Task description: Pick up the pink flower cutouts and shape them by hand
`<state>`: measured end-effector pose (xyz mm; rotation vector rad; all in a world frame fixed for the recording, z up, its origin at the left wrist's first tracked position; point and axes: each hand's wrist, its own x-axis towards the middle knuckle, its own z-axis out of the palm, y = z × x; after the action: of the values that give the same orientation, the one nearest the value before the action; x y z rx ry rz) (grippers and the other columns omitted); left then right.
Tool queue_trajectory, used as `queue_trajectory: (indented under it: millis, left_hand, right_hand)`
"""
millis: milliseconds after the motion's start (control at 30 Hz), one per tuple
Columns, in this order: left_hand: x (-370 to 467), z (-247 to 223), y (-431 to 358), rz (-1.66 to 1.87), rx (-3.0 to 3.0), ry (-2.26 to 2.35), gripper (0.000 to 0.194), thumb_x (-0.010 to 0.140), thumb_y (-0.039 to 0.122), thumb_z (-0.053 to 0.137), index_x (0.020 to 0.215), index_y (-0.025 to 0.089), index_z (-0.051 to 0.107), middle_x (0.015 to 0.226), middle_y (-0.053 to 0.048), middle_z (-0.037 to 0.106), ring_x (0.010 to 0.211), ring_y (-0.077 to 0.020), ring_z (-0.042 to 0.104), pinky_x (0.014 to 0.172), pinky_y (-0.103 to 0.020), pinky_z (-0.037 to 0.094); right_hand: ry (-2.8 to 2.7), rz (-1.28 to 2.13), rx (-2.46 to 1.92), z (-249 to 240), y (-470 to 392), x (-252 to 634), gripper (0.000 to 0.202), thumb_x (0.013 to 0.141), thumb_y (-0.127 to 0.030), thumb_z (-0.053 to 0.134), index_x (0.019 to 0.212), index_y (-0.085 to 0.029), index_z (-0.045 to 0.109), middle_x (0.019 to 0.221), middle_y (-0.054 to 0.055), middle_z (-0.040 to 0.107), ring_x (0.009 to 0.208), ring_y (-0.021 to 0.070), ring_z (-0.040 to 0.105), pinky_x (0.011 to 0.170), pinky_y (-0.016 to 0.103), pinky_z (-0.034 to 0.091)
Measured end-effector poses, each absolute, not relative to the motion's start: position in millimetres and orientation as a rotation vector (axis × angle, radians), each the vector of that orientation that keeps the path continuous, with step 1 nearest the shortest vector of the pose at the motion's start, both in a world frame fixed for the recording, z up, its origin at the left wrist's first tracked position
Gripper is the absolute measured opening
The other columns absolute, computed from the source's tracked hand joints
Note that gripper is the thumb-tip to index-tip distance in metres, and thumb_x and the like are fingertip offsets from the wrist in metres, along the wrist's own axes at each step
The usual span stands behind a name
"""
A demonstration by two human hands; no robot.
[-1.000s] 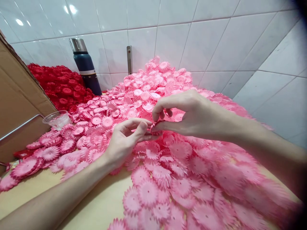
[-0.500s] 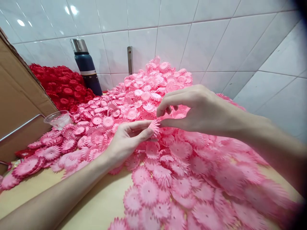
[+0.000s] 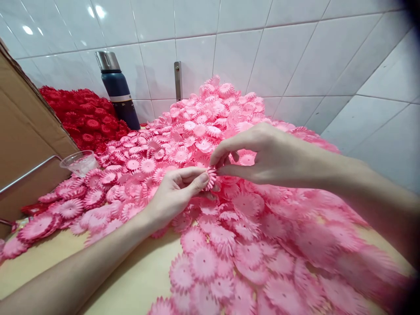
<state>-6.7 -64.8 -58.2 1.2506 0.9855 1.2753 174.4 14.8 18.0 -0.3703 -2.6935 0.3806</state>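
Observation:
Between the thumb and fingers of my left hand [image 3: 179,186] is a small pink petal disc [image 3: 211,178] with a fringed edge. My right hand [image 3: 252,155] comes in from the right, its thumb and index finger closed on the upper right edge of that same disc. Both hands are above a large heap of pink fringed discs [image 3: 203,260], many with a small dark hole in the middle. The heap rises toward the wall behind my hands and spreads down to the front.
A dark blue bottle [image 3: 120,94] stands by a red petal pile [image 3: 88,118] at the back left. A clear plastic cup [image 3: 80,164] leans near a cardboard box [image 3: 29,118]. Behind are a tiled wall [image 3: 239,52] and a metal bracket [image 3: 177,81].
My right index finger has come down onto the disc, closing the gap to the thumb. The disc has turned slightly in my left fingers.

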Motion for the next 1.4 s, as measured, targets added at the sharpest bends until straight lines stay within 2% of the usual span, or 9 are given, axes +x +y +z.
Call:
queue_trajectory:
  millis: [67,233,367,533,900,1133,1267,1333,1400]
  left_hand:
    - [-7.2,-58.3,-64.6,1.263,1.242,0.952,0.020,0.082,0.032,0.069,0.094,0.016,0.070,0.074,-0.001,0.069,0.068,-0.0111,0.066,0.071,-0.024,0.056]
    - [-8.7,-60.2,-64.6,1.237,1.252,0.961,0.017,0.080,0.030,0.072,0.085,0.015,0.067,0.081,-0.004,0.073,0.070,-0.0130,0.069,0.073,-0.026,0.056]
    - [-8.3,-60.6,-64.0,1.240,1.252,0.992,0.019,0.081,0.032,0.071,0.086,0.015,0.067,0.085,-0.005,0.072,0.072,-0.0123,0.067,0.074,-0.026,0.055]
    - [-7.0,-59.8,-63.2,1.304,1.234,1.033,0.017,0.080,0.031,0.071,0.083,0.015,0.067,0.079,-0.003,0.069,0.068,-0.0107,0.064,0.069,-0.023,0.055]
    - [-7.7,-59.6,-62.8,1.344,1.235,1.025,0.017,0.076,0.029,0.075,0.081,0.015,0.068,0.076,-0.001,0.068,0.066,-0.0089,0.062,0.067,-0.020,0.055]
    - [-11.7,-65.1,-60.0,1.378,1.303,1.051,0.021,0.077,0.033,0.074,0.086,0.015,0.068,0.081,-0.003,0.070,0.074,-0.0118,0.066,0.072,-0.025,0.056]
    - [-12.2,-65.8,-58.6,1.424,1.318,1.020,0.021,0.076,0.032,0.074,0.086,0.015,0.068,0.081,-0.003,0.070,0.073,-0.0126,0.066,0.071,-0.027,0.056]
    - [-12.5,-64.1,-58.3,1.463,1.356,1.021,0.021,0.076,0.029,0.075,0.088,0.015,0.067,0.083,-0.003,0.070,0.073,-0.0129,0.066,0.071,-0.027,0.056]
    - [-12.8,-62.1,-57.7,1.508,1.395,1.046,0.020,0.075,0.026,0.075,0.089,0.014,0.068,0.083,-0.003,0.070,0.074,-0.0135,0.067,0.072,-0.026,0.056]
  right_hand:
    - [-2.685,0.384,-0.366,17.0,14.6,173.6,0.018,0.078,-0.006,0.058,0.082,-0.019,0.071,0.078,0.001,0.072,0.068,0.0125,0.063,0.061,0.026,0.047]
    - [-2.703,0.444,-0.335,15.7,12.2,171.0,0.014,0.078,-0.007,0.060,0.078,-0.017,0.070,0.073,0.000,0.070,0.062,0.0114,0.061,0.056,0.026,0.045]
    - [-2.701,0.418,-0.345,15.3,11.4,170.3,0.017,0.076,-0.005,0.057,0.077,-0.018,0.069,0.071,-0.001,0.069,0.061,0.0111,0.060,0.055,0.026,0.045]
    - [-2.667,0.350,-0.369,18.4,11.9,173.5,0.012,0.079,-0.012,0.059,0.077,-0.019,0.069,0.075,0.000,0.070,0.064,0.0131,0.061,0.058,0.028,0.047]
    - [-2.657,0.339,-0.307,21.9,8.1,173.1,0.011,0.078,-0.011,0.061,0.077,-0.019,0.069,0.074,0.000,0.070,0.064,0.0118,0.061,0.059,0.027,0.047]
    - [-2.659,0.325,-0.324,30.3,0.9,175.0,0.009,0.081,-0.017,0.064,0.077,-0.023,0.069,0.076,0.000,0.070,0.065,0.0140,0.062,0.058,0.028,0.047]
    - [-2.643,0.217,-0.336,41.7,-3.3,176.5,0.008,0.083,-0.021,0.064,0.079,-0.025,0.070,0.073,-0.002,0.069,0.061,0.0120,0.060,0.054,0.027,0.045]
    - [-2.613,0.225,-0.384,22.8,-18.4,193.5,0.007,0.083,-0.030,0.066,0.084,-0.026,0.071,0.074,-0.001,0.069,0.060,0.0115,0.060,0.051,0.027,0.043]
    - [-2.565,0.401,-0.454,-22.9,-50.1,226.4,0.013,0.083,-0.036,0.066,0.091,-0.028,0.072,0.072,-0.001,0.068,0.060,0.0123,0.062,0.048,0.026,0.041]
